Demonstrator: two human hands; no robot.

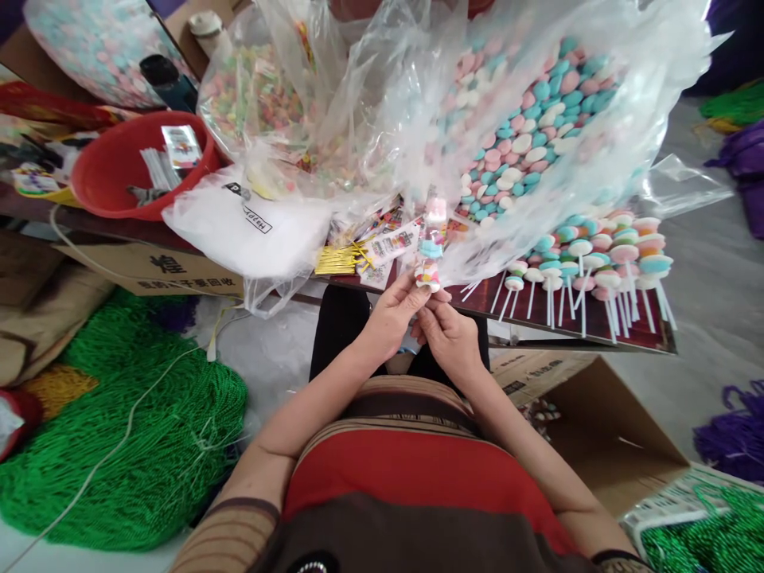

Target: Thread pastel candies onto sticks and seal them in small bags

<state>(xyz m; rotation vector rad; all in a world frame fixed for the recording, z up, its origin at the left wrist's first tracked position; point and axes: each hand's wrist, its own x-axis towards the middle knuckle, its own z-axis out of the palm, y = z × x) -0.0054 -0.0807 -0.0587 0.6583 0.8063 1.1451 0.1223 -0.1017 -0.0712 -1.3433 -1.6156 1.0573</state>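
Observation:
A marshmallow lollipop [430,248] in a transparent wrapper, with pink, blue and white pieces stacked up, stands upright at the table's front edge. My left hand [395,314] is closed around its lower end, thumb pressed just below the bottom piece. Close beside it, my right hand [449,338] pinches at the same lower end, below the candy; the stick is hidden by my fingers. Just left of the lollipop lie printed wrappers [391,245] and a bundle of yellow twist ties [337,260]. To the right, several unwrapped marshmallow lollipops [582,253] rest with white sticks over the edge.
Behind my hands, a large plastic bag [531,151] holds pink, blue and white marshmallows. Another bag [256,91] of candies, a white plastic bag [256,227] and a red basin [113,171] stand leftward. Below are green netting [137,430] and an open cardboard box [602,438].

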